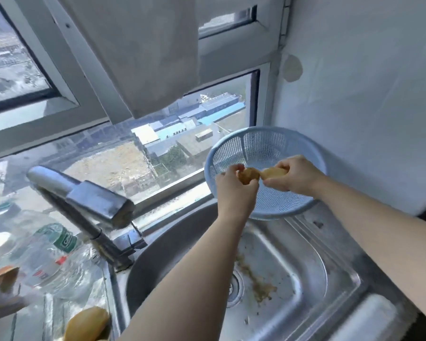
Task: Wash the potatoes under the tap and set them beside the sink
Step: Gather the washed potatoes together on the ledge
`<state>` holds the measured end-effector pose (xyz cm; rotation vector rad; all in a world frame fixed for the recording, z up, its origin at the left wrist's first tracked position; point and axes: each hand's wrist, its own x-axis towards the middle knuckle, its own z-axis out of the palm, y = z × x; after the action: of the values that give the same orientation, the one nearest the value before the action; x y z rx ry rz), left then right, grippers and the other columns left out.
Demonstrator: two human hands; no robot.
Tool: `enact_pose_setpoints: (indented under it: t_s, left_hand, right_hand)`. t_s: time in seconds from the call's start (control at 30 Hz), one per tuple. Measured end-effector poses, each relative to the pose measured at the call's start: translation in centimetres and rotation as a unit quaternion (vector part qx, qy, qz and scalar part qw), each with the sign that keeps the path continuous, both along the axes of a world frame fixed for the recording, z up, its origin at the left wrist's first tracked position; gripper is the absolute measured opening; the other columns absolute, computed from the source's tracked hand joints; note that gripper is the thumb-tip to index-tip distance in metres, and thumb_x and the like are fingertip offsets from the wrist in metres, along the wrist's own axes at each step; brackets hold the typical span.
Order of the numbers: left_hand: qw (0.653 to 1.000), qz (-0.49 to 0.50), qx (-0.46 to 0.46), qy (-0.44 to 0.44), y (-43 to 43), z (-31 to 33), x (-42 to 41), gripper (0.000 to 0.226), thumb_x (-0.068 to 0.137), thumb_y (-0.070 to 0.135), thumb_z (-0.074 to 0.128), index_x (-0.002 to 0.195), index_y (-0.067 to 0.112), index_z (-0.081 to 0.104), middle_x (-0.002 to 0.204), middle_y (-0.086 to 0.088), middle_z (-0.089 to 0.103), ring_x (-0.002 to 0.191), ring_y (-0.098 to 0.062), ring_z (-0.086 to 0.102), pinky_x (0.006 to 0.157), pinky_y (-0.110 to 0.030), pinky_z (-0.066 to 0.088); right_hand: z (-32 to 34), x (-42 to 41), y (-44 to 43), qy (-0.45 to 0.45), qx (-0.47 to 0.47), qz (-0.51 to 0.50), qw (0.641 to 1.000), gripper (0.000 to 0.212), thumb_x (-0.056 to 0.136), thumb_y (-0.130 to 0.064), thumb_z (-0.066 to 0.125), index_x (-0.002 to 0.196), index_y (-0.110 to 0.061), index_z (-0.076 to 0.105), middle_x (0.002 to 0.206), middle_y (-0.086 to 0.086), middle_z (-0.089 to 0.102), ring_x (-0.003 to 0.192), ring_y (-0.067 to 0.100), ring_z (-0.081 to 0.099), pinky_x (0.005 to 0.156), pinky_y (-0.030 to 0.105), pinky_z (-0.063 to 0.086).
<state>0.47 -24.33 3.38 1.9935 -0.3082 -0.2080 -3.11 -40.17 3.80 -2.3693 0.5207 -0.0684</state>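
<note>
Both mitts are up over the blue colander (268,129), which sits tilted at the far right corner of the sink (293,254), against the wall. The left hand (234,188) curls round the left potato (250,174) and the right hand (296,175) grips the right potato (273,171), tips nearly touching. The tap (94,198) juts out well left of the arms, and the third potato (87,323) lies on the tabletop by the sink's left edge

Setting: home kitchen, high-rise flat. Evidence: rectangular stainless-steel sink (305,254) with round metal drain (235,286), brown food scraps (261,289) on its floor. Chrome swivel tap (84,193) at the sink's left rear corner. Pale blue perforated plastic colander (280,143) on the sink's far right rim. Clear plastic bottle with green label (59,237) and yellowish oval potato (86,323) left of the sink. Behind the sink, grey-framed window (108,168) overlooking rooftops far below; grey cloth (145,45) hanging above.
</note>
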Motion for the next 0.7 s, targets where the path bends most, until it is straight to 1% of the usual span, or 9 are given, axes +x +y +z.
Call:
enact_pose_setpoints:
  t_s: [0.1,0.2,0.27,0.33,0.43,0.47,0.5,0.6,0.7]
  left_hand:
    - [0.998,0.002,0.056,0.038,-3.5,-1.3,2.6,0.040,0.085,0.019,0.062,0.124,0.015,0.055,0.123,-0.011,0.051,0.095,-0.025,0.060,0.092,-0.038,0.051]
    - [0.984,0.038,0.042,0.171,-6.3,-3.2,5.4,0.039,0.087,0.026,0.057,0.122,0.010,0.051,0.121,-0.016,0.055,0.088,-0.025,0.060,0.085,-0.037,0.055]
    - [0.968,0.062,0.007,0.242,-8.1,-4.7,7.1,0.049,0.082,0.033,0.058,0.121,0.004,0.050,0.121,-0.020,0.057,0.085,-0.025,0.063,0.084,-0.039,0.057]
    - [0.958,0.091,-0.018,0.271,-9.9,-6.1,8.7,0.058,0.081,0.033,0.058,0.126,-0.001,0.045,0.120,-0.023,0.059,0.088,-0.027,0.065,0.082,-0.040,0.058]
    - [0.947,0.095,-0.055,0.302,-12.2,-7.7,10.6,0.061,0.080,0.030,0.058,0.129,-0.005,0.047,0.123,-0.023,0.061,0.075,-0.022,0.062,0.050,-0.027,0.054]
    - [0.946,0.093,-0.060,0.306,-12.9,-7.7,10.9,0.060,0.082,0.033,0.058,0.129,-0.003,0.049,0.125,-0.022,0.060,0.072,-0.022,0.060,0.046,-0.024,0.050]
    - [0.943,0.094,-0.070,0.311,-13.5,-7.9,11.2,0.059,0.086,0.037,0.057,0.130,-0.002,0.049,0.126,-0.021,0.059,0.076,-0.024,0.058,0.050,-0.026,0.051]
    - [0.945,0.099,-0.050,0.309,-14.8,-8.5,11.7,0.062,0.092,0.047,0.053,0.131,0.000,0.044,0.126,-0.020,0.056,0.108,-0.033,0.058,0.091,-0.041,0.053]
    - [0.957,0.066,-0.013,0.282,-15.5,-9.1,11.8,0.040,0.091,0.030,0.059,0.124,0.009,0.051,0.124,-0.017,0.059,0.109,-0.033,0.060,0.096,-0.042,0.051]
  right_hand:
    - [-1.7,1.7,-2.6,0.115,-0.130,0.027,0.984,0.039,0.058,-0.056,0.071,0.088,-0.031,0.066,0.118,0.009,0.046,0.110,0.027,0.044,0.093,0.036,0.042]
    - [-3.2,3.0,-4.0,0.184,-0.223,0.094,0.953,0.055,0.064,-0.053,0.073,0.111,-0.027,0.062,0.133,0.004,0.034,0.125,0.026,0.027,0.103,0.041,0.038]
    - [-4.4,4.1,-4.8,0.193,-0.259,0.131,0.937,0.056,0.062,-0.054,0.074,0.110,-0.027,0.063,0.136,0.003,0.031,0.128,0.025,0.025,0.103,0.042,0.040]
    - [-5.3,5.1,-5.5,0.198,-0.287,0.162,0.923,0.050,0.061,-0.055,0.073,0.101,-0.027,0.061,0.135,0.004,0.031,0.127,0.025,0.025,0.102,0.042,0.040]
    - [-6.2,6.3,-6.9,0.193,-0.318,0.192,0.908,0.051,0.065,-0.048,0.073,0.107,-0.023,0.058,0.146,0.005,0.023,0.134,0.027,0.020,0.106,0.041,0.036]
    - [-6.4,6.6,-7.3,0.190,-0.326,0.200,0.904,0.055,0.066,-0.047,0.074,0.113,-0.022,0.058,0.149,0.005,0.020,0.136,0.027,0.019,0.109,0.041,0.033]
    - [-6.5,6.9,-7.7,0.190,-0.335,0.207,0.900,0.058,0.067,-0.045,0.075,0.116,-0.021,0.057,0.151,0.005,0.018,0.138,0.027,0.018,0.111,0.041,0.030]
    - [-6.8,7.4,-8.8,0.189,-0.362,0.213,0.888,0.064,0.069,-0.044,0.077,0.125,-0.024,0.054,0.153,0.004,0.018,0.142,0.026,0.014,0.114,0.042,0.022]
    - [-6.6,7.5,-9.1,0.193,-0.359,0.202,0.891,0.067,0.069,-0.038,0.078,0.129,-0.026,0.051,0.149,0.005,0.023,0.141,0.027,0.017,0.114,0.045,0.025]
